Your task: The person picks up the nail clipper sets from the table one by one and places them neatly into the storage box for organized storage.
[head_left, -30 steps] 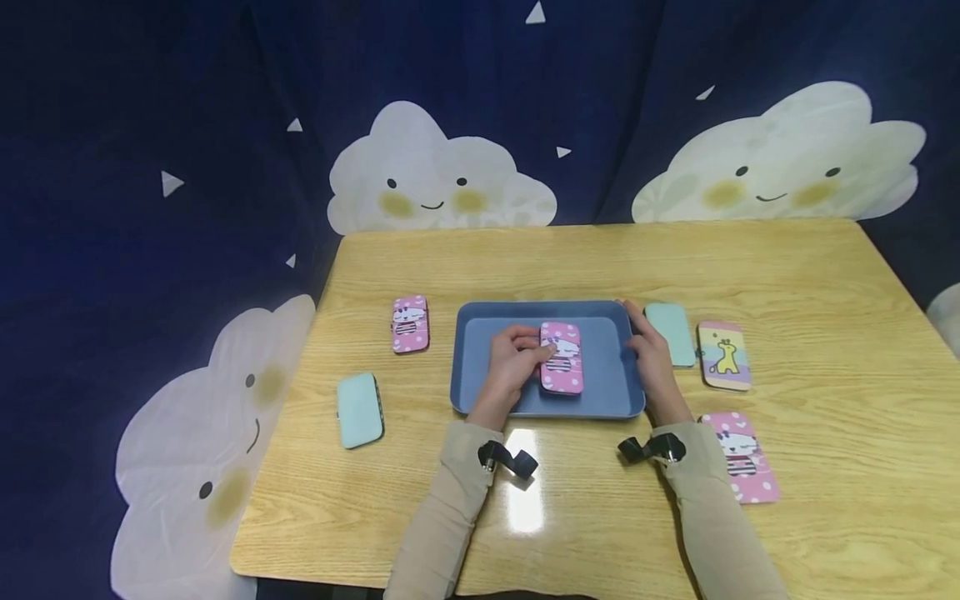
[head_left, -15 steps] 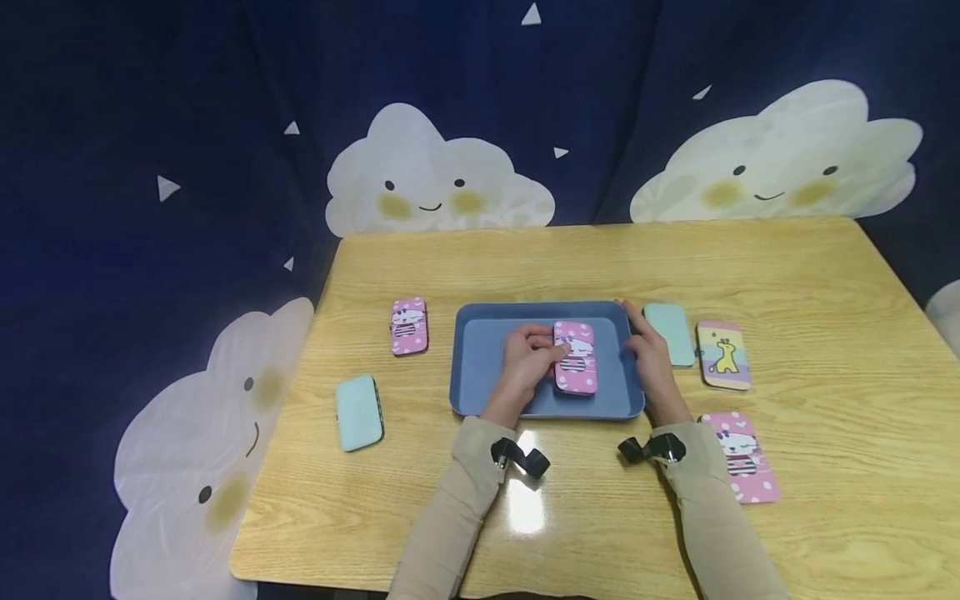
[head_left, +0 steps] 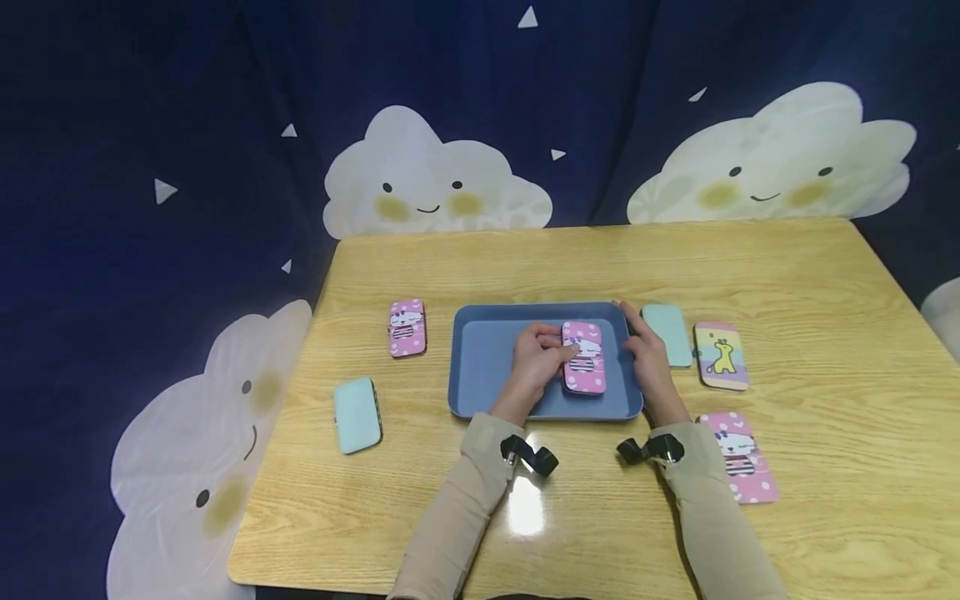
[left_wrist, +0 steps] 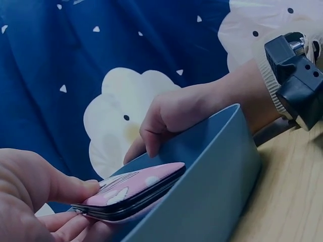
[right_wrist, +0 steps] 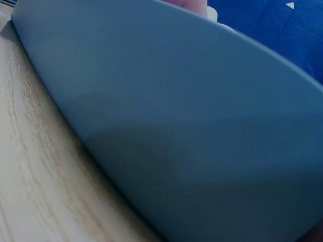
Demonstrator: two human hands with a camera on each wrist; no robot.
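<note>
My left hand (head_left: 538,362) pinches a small pink hard case (head_left: 583,358) with white dots and a cartoon animal, thumb on top and fingers beneath. It is over the right half of a blue-grey rectangular tray (head_left: 480,313). In the left wrist view the case (left_wrist: 136,187) shows a dark seam along its edge and lies tilted, below the rim of the near tray wall (left_wrist: 202,176). My right hand (head_left: 651,360) grips the tray's right wall, thumb on the inner side. The tray wall (right_wrist: 166,111) fills most of the right wrist view and hides that hand's fingers.
Left of the tray lie another pink case (head_left: 407,328) and a mint case (head_left: 357,415). To the right are a mint case (head_left: 667,335), a striped giraffe case (head_left: 722,356) and a pink case (head_left: 742,458) partly behind the right sleeve. All lie on a wooden table (head_left: 360,525).
My left hand has moved the pink case rightward over the tray, toward the right wall. The right hand has stayed at the tray's right wall.
</note>
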